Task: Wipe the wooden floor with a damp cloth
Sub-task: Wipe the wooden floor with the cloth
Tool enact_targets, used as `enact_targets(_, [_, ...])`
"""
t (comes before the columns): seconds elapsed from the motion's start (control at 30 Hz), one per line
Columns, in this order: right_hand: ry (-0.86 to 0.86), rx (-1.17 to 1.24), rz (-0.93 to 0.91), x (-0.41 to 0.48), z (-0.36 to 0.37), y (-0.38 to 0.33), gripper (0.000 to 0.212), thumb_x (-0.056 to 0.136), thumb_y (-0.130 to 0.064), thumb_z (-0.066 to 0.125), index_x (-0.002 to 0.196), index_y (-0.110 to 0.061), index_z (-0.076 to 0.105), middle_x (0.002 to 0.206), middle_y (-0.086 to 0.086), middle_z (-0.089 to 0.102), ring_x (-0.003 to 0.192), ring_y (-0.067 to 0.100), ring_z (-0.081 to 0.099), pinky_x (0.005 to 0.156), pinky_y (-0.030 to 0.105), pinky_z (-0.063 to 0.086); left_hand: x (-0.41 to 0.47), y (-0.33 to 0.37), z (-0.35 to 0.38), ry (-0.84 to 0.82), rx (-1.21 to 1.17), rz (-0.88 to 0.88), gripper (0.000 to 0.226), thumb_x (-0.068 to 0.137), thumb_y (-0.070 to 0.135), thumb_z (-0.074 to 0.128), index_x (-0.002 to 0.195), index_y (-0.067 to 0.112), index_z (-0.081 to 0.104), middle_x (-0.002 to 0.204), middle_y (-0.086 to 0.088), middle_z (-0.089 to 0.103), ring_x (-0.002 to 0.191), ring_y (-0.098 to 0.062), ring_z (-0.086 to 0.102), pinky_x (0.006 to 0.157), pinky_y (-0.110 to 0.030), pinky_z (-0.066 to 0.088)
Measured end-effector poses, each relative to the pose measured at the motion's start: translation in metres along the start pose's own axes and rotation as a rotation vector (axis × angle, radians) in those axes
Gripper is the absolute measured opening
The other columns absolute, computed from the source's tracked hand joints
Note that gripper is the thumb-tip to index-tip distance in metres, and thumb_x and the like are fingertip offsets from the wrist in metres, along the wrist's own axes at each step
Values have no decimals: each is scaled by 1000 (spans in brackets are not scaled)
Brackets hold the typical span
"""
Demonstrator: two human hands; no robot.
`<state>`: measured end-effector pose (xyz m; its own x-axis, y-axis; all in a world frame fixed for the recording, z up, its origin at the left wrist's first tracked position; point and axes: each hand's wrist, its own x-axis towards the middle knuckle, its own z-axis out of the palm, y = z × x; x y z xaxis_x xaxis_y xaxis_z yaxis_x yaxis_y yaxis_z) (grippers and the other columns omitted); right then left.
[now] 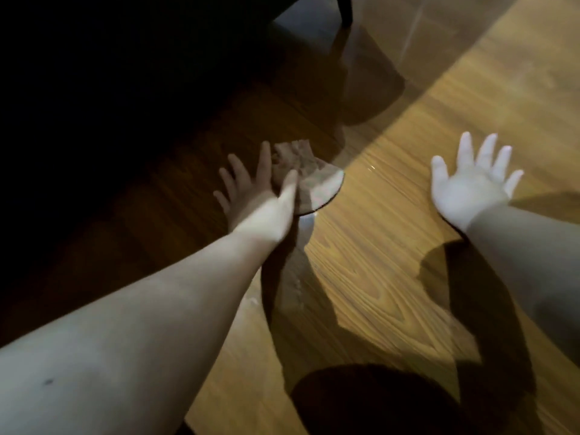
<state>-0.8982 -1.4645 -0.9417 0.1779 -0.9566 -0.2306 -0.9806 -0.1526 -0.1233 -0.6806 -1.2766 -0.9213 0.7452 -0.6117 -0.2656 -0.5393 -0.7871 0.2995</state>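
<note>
A crumpled brownish cloth [309, 177] lies on the wooden floor [392, 262] at the edge between shadow and light. My left hand [254, 199] reaches out to it with straight, spread fingers; the thumb and forefinger lie against the cloth's left side. My right hand [470, 183] is flat on the lit floor to the right, fingers spread, well apart from the cloth. A wet sheen shows on the boards just below the cloth.
A dark furniture leg [345, 11] stands at the top centre, with pale floor [301, 23] beside it. The whole upper left is in deep shadow and unreadable. Lit wooden boards stretch to the right and toward me.
</note>
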Motion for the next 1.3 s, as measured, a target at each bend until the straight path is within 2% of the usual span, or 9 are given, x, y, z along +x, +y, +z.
enact_targets(0.1, [118, -16, -20, -6, 12, 2, 71, 92, -60, 12, 154, -25, 10, 162, 10, 3, 148, 31, 0, 116, 53, -1, -15, 49, 21, -67, 13, 136, 62, 97, 56, 29, 153, 36, 13, 161, -12, 3, 148, -31, 2, 119, -51, 4])
enact_targets(0.3, [104, -60, 23, -10, 17, 9, 71, 91, -61, 12, 154, -27, 10, 162, 8, 3, 148, 29, -1, 117, 52, 1, -50, 12, 30, -218, 286, 889, 59, 96, 52, 24, 152, 35, 18, 162, -3, 1, 149, -20, -1, 118, -41, 5])
enact_targets(0.53, [122, -44, 38, -10, 10, 2, 68, 93, -58, 18, 153, -27, 13, 162, 7, 4, 148, 29, 0, 118, 52, 2, 44, -49, -18, -2, 309, 142, 51, 100, 27, 33, 150, 29, 29, 159, -15, 2, 141, -37, 19, 113, -49, 25])
enact_targets(0.7, [82, -65, 17, -8, 7, 10, 67, 95, -56, 17, 154, -26, 8, 162, 9, 2, 148, 31, -1, 118, 53, 2, 55, 58, 28, 89, 181, -195, 73, 89, 65, 36, 152, 32, 19, 160, -15, -5, 145, -39, 6, 113, -57, 10])
enact_targets(0.8, [100, -53, 14, -9, 8, 10, 68, 94, -57, 18, 154, -26, 9, 162, 10, 3, 148, 32, 1, 116, 54, 3, 68, 96, 37, 133, 194, -16, 58, 93, 56, 40, 147, 38, 30, 161, -10, 3, 145, -36, 11, 115, -55, 11])
enact_targets(0.93, [129, -34, 9, -10, 9, 4, 69, 93, -56, 21, 154, -25, 13, 161, 10, 6, 147, 32, 2, 116, 55, 5, 74, 112, 30, -129, 205, 644, 46, 97, 53, 32, 143, 49, 31, 161, -3, 11, 144, -35, 15, 116, -51, 14])
enact_targets(1.0, [102, 6, 19, -6, 7, 4, 69, 93, -57, 21, 154, -26, 12, 162, 9, 3, 148, 31, -1, 116, 54, 2, 83, 93, 14, -60, 389, 757, 50, 98, 49, 36, 146, 48, 26, 162, -6, 5, 146, -33, 8, 116, -50, 12])
enact_targets(1.17, [71, -3, 38, -10, 9, 3, 70, 92, -57, 18, 154, -27, 9, 162, 7, -1, 148, 28, -5, 116, 53, -1, 72, 33, -2, 98, 306, -54, 50, 100, 37, 38, 148, 46, 25, 161, -5, -12, 146, -36, -3, 116, -49, 13])
enact_targets(1.3, [71, 24, 43, -2, 8, 3, 69, 92, -56, 21, 154, -26, 11, 162, 7, 2, 148, 29, -3, 116, 53, -1, 81, 93, 18, 119, 104, -278, 53, 98, 35, 44, 149, 39, 28, 160, -10, -14, 146, -36, -9, 116, -49, -6])
